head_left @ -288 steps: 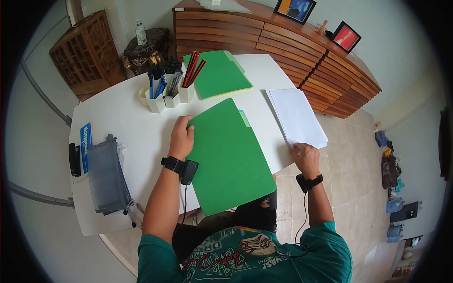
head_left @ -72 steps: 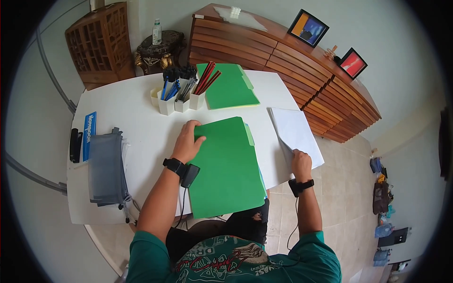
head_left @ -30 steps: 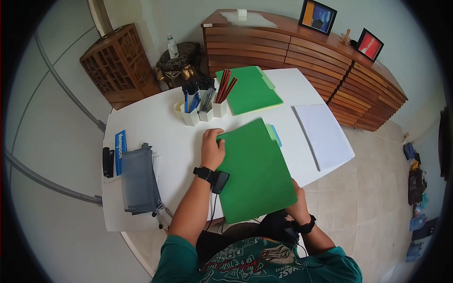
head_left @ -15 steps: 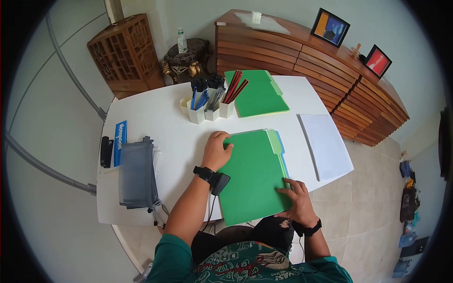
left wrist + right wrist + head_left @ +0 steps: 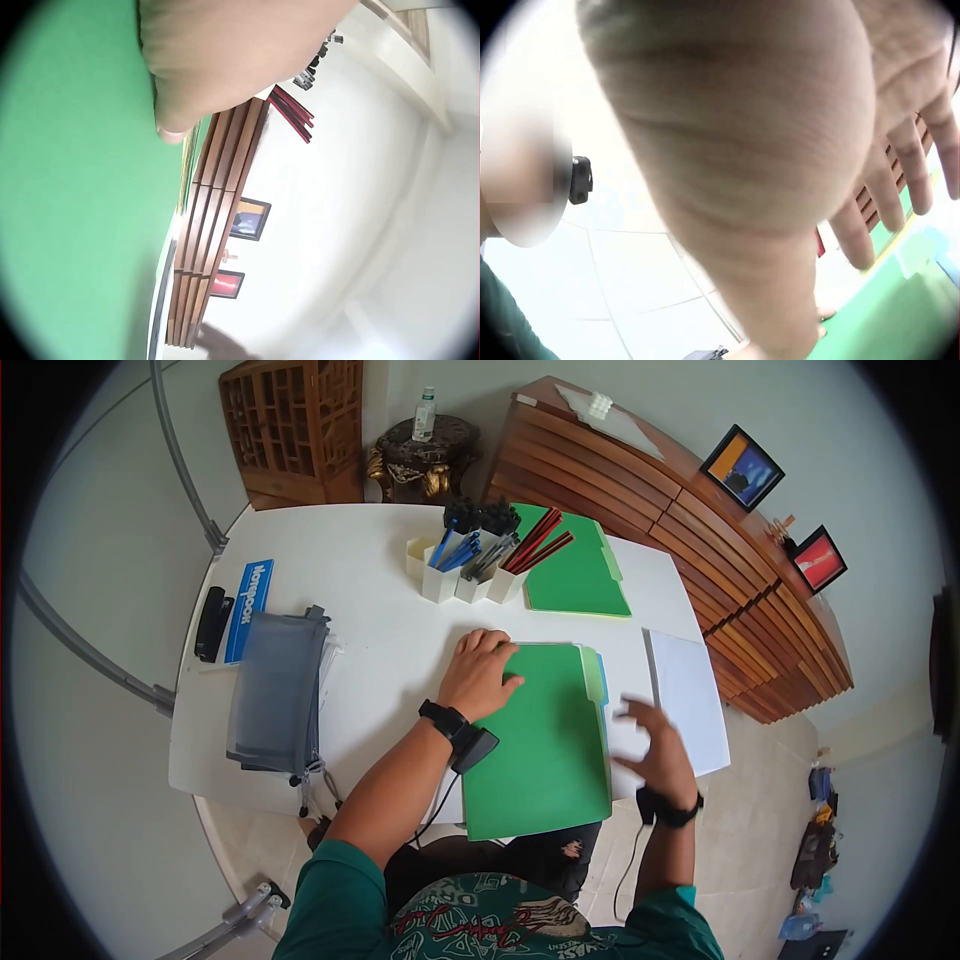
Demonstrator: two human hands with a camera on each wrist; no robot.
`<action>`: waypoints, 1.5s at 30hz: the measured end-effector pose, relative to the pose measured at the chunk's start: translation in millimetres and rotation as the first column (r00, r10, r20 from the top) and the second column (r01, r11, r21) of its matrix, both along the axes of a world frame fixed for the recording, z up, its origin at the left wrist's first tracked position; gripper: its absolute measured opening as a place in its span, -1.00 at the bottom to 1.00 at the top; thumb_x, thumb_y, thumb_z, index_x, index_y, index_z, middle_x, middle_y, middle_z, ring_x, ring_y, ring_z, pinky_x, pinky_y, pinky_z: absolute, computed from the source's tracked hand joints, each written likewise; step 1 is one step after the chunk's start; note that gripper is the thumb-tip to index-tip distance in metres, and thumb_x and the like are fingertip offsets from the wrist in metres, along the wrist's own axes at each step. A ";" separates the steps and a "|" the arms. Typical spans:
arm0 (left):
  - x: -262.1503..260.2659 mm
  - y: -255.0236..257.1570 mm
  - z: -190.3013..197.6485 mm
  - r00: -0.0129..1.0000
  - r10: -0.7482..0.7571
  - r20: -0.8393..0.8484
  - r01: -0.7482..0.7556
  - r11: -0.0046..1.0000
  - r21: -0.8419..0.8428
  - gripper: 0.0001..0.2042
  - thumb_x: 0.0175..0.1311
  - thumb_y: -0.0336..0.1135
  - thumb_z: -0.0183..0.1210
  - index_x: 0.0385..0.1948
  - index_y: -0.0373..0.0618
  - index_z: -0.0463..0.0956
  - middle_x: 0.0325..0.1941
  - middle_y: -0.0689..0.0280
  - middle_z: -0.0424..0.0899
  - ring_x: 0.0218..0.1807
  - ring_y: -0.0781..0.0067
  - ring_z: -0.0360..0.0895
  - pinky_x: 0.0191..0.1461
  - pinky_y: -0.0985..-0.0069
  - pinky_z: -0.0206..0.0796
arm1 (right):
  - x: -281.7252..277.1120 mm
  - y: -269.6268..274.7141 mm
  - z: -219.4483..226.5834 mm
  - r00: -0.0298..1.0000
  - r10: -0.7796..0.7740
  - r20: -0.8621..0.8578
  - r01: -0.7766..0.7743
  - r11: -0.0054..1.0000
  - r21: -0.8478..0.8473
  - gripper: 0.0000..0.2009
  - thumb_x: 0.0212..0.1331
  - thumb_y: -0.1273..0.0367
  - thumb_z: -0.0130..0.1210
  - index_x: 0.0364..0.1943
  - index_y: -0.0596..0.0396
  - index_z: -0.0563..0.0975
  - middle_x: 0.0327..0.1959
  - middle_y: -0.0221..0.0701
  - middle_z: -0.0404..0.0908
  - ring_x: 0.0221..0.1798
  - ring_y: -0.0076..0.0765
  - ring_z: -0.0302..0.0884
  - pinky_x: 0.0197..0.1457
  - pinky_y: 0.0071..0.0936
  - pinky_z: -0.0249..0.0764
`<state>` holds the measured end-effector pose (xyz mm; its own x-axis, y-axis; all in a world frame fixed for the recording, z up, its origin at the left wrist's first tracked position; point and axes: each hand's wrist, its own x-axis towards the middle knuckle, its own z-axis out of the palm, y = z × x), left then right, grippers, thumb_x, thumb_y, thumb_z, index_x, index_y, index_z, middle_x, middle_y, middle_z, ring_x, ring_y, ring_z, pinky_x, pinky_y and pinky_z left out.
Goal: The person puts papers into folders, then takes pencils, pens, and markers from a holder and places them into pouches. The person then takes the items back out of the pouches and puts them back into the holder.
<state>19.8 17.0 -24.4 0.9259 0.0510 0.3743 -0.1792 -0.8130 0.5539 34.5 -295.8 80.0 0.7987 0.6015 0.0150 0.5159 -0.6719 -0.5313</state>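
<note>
A green file folder (image 5: pixel 545 750) lies on the white table at its front edge, with a light green tab and a bit of blue along its right side. My left hand (image 5: pixel 480 680) rests at the folder's upper left corner, thumb lying on the cover, as the left wrist view shows with the left thumb (image 5: pixel 174 129) against the green surface. Blurred and apart from the folder, my right hand (image 5: pixel 660 755) hovers to its right with fingers spread. In the right wrist view its fingers (image 5: pixel 881 191) hold nothing. White paper (image 5: pixel 690 700) is stacked beyond that hand.
White pen holders (image 5: pixel 440 582) with pens and red pencils (image 5: pixel 540 542) stand at the back beside another green folder (image 5: pixel 580 575). A grey mesh pouch (image 5: pixel 275 695), a blue notepad (image 5: pixel 250 610) and a black stapler (image 5: pixel 213 624) lie at the left.
My right hand left the paper stack, took the folder's lower right edge, then let go and moved right. The folder, tilted earlier, now lies flatter. My left hand stays at its corner.
</note>
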 end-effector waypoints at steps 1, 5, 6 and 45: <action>0.2 0.5 -0.5 1.000 0.002 -0.001 -0.002 1.000 0.002 -0.57 0.12 -0.23 0.37 0.05 -0.15 0.59 0.20 0.28 0.51 0.33 0.17 0.30 0.43 0.21 0.13 | 22.2 14.2 -1.2 0.996 0.021 0.081 -0.023 0.999 0.025 -0.35 -0.23 0.35 0.55 0.10 0.05 0.58 0.42 -0.12 0.36 0.43 0.09 0.31 0.45 -0.12 0.31; -0.1 1.0 -2.2 0.999 -0.035 0.017 0.035 0.999 0.025 -0.59 0.13 -0.22 0.36 0.04 -0.11 0.60 0.20 0.29 0.51 0.34 0.17 0.31 0.42 0.20 0.15 | 117.6 80.7 -26.5 0.943 0.125 0.309 -0.126 0.992 -0.015 -0.35 -0.08 0.33 0.48 0.21 0.03 0.53 0.49 -0.09 0.27 0.49 0.12 0.24 0.48 -0.08 0.29; 0.4 1.6 -2.1 0.999 -0.051 0.013 0.051 0.998 0.021 -0.60 0.13 -0.23 0.36 0.03 -0.09 0.61 0.21 0.30 0.52 0.33 0.17 0.31 0.42 0.19 0.16 | 138.1 93.9 -36.5 0.916 0.145 0.375 -0.127 0.989 -0.072 -0.33 -0.06 0.31 0.47 0.24 0.02 0.51 0.50 -0.09 0.24 0.50 0.13 0.22 0.48 -0.08 0.28; 5.7 10.4 -9.4 0.988 0.045 0.149 0.028 0.888 -0.458 -0.60 0.36 -0.33 0.15 0.20 -0.22 0.39 0.24 0.05 0.48 0.29 -0.06 0.40 0.36 0.16 0.29 | -97.3 -1.2 -37.7 0.530 0.430 0.731 -0.428 0.880 -0.207 -0.61 -0.14 0.39 0.26 -0.09 0.00 0.70 -0.17 -0.50 0.61 -0.19 -0.38 0.53 -0.26 -0.50 0.45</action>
